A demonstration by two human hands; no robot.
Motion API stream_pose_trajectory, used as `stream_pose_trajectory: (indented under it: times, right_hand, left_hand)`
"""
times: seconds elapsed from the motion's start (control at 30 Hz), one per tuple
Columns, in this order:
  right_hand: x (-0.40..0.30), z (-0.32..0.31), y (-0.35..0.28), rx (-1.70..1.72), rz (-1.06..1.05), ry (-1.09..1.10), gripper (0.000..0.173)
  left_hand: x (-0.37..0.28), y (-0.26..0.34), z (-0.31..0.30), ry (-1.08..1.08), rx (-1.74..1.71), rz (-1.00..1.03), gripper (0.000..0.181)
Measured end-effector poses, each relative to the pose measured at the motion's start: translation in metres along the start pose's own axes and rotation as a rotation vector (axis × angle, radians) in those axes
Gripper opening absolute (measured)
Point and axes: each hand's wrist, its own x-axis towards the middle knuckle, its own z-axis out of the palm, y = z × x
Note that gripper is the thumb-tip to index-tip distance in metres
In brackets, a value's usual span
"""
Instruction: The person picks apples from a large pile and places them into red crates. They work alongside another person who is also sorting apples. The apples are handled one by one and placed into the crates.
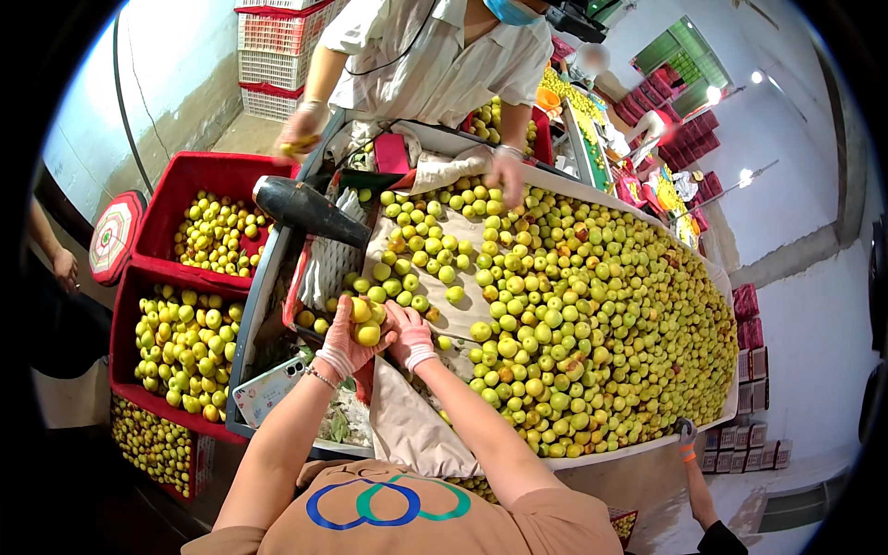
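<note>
My left hand (345,343), in a thin glove with a striped cuff, is cupped around several yellow-green fruits (366,334), small and round. Close against it on the right is my gloved right hand (411,340). Its fingers curl down beside the held fruits and loose ones, and whether it grips one is hidden. Before me a large cloth-lined sorting table (444,326) carries a broad heap of the same fruits (590,312), dense on the right and scattered near my hands. White foam netting (329,270) lies in a red-edged tray just beyond my left hand.
A black tapered cylinder (309,208) juts over the netting. Red-lined crates of fruit (187,347) adjoin the left edge, near a phone (269,392). Across the table a person's gloved hand (508,177) reaches into the heap; the other (303,132) holds fruit. Another gloved hand (685,433) touches the right rim.
</note>
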Motion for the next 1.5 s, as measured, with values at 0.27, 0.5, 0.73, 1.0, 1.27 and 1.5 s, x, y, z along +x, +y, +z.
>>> stream_pose_trajectory:
  times: [0.27, 0.5, 0.73, 1.0, 1.27, 1.5]
  right_hand:
    - [0.068, -0.093, 0.068, 0.065, 0.078, 0.177, 0.030]
    - [0.097, -0.049, 0.083, -0.234, 0.131, 0.126, 0.028]
    - [0.077, -0.055, 0.090, 0.190, 0.128, 0.038, 0.021]
    - [0.081, -0.060, 0.051, 0.014, 0.004, -0.070, 0.032]
    - [0.087, -0.062, 0.044, 0.254, -0.205, -0.083, 0.035]
    - [0.098, -0.157, -0.182, 0.940, -0.432, -0.450, 0.036]
  left_hand:
    - [-0.001, 0.003, 0.002, 0.074, -0.018, 0.003, 0.047]
    - [-0.003, 0.001, -0.001, 0.046, -0.010, 0.021, 0.047]
    - [-0.001, 0.000, -0.004, -0.035, -0.087, -0.036, 0.049]
    - [0.000, 0.003, 0.000, -0.019, -0.055, -0.015, 0.047]
    - [0.008, -0.007, -0.010, -0.160, -0.050, -0.027, 0.056]
    - [-0.012, -0.010, 0.004, -0.278, -0.002, 0.120, 0.050]
